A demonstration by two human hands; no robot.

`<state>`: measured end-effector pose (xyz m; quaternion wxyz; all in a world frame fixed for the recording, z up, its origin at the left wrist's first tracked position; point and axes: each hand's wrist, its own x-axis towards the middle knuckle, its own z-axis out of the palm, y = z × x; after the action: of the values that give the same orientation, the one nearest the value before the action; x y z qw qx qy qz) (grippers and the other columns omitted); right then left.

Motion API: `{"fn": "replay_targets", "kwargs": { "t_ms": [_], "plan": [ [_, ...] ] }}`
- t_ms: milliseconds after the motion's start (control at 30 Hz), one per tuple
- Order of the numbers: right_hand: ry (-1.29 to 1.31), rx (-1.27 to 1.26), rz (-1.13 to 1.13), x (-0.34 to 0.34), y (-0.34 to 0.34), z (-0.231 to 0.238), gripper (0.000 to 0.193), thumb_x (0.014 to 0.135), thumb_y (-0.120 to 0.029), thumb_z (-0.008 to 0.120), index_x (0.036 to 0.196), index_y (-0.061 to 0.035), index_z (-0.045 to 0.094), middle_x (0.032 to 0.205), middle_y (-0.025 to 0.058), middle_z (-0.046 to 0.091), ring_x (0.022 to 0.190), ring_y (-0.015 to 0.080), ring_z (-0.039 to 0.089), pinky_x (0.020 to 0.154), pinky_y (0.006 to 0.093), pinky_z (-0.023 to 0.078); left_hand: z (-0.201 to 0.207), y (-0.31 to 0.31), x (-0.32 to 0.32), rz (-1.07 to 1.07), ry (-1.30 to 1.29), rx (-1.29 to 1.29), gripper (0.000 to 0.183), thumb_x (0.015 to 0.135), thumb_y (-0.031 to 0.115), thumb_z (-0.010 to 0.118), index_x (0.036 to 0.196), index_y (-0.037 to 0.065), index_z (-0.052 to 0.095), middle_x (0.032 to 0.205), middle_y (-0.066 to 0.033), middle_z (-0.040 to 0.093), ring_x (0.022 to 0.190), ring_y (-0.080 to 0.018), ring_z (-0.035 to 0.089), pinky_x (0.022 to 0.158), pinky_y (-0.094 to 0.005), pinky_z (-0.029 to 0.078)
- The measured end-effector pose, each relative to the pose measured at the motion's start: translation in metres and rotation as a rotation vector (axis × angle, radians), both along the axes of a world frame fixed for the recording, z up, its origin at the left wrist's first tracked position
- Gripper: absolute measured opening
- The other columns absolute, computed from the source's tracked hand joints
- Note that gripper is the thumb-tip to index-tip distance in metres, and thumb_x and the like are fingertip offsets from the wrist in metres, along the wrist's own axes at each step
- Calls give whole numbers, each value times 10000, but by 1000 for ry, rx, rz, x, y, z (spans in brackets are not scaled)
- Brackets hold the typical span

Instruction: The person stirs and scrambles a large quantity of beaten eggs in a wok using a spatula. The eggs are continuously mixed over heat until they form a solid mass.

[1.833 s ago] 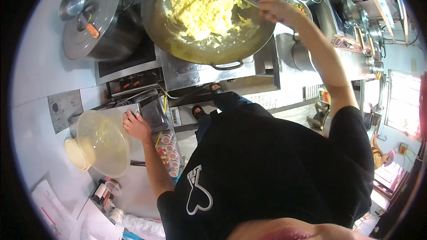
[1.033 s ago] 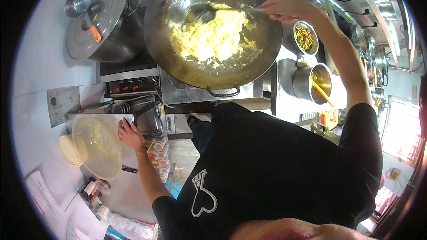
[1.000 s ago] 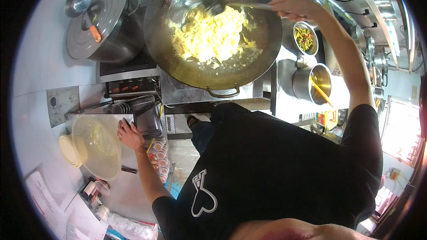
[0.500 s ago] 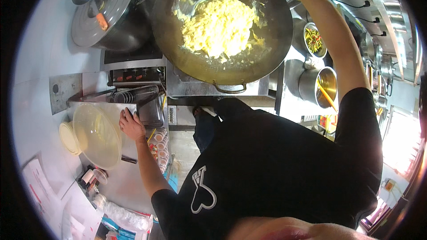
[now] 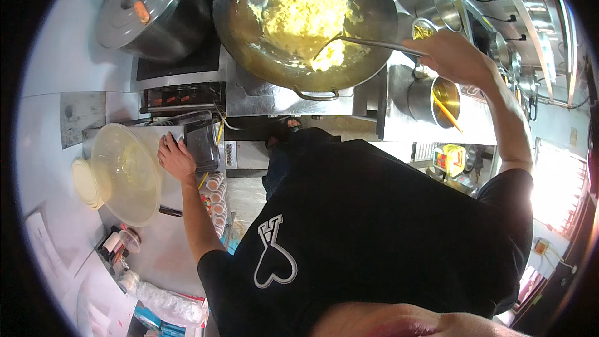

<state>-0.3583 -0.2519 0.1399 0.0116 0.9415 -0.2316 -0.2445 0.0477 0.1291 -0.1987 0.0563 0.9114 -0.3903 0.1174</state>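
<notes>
My right hand (image 5: 452, 56) is closed round the handle of a long metal ladle (image 5: 380, 44). The ladle's head is down in the near right part of a big dark wok (image 5: 355, 81), at the edge of a heap of yellow scrambled egg (image 5: 306, 15). A smaller lump of egg lies against the head and partly hides it. My left hand (image 5: 176, 157) rests on a steel counter top (image 5: 175, 243), fingers stretched out and holding nothing. Beside it stands a large translucent bowl (image 5: 128, 178), with a dark tray (image 5: 201, 148) on the other side.
A lidded stockpot (image 5: 168, 31) stands left of the wok, a second ladle (image 5: 137, 3) lying on its lid. To the right are a steel pot (image 5: 430, 103) with a yellow-handled tool and a bowl of green vegetables (image 5: 424, 28). Several small cups (image 5: 215, 203) line the counter's edge.
My right hand has come from the wok's far side toward me and to the right, bringing the ladle into the near side of the egg. My left hand stays on the counter.
</notes>
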Motion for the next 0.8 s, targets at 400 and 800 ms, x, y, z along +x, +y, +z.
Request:
{"fn": "replay_targets", "kwargs": {
  "t_ms": [400,800],
  "plan": [
    [-84,-35,-242,73,8,-162,141,804,-32,543,921,15,604,876,195,663,822,317,666,663,398,540,-4,1,5,35,2,-10,396,882,312,534,1248,164,496,1271,-53,482,1131,-290,464,893,-451,395],
    [-60,79,-192,8,-37,-27,203,781,-193,558,911,-56,633,709,148,620,676,281,614,642,407,462,-11,8,4,46,8,-33,391,898,343,502,1246,167,498,1271,-58,482,1136,-307,466,888,-464,398]
  ]
}}
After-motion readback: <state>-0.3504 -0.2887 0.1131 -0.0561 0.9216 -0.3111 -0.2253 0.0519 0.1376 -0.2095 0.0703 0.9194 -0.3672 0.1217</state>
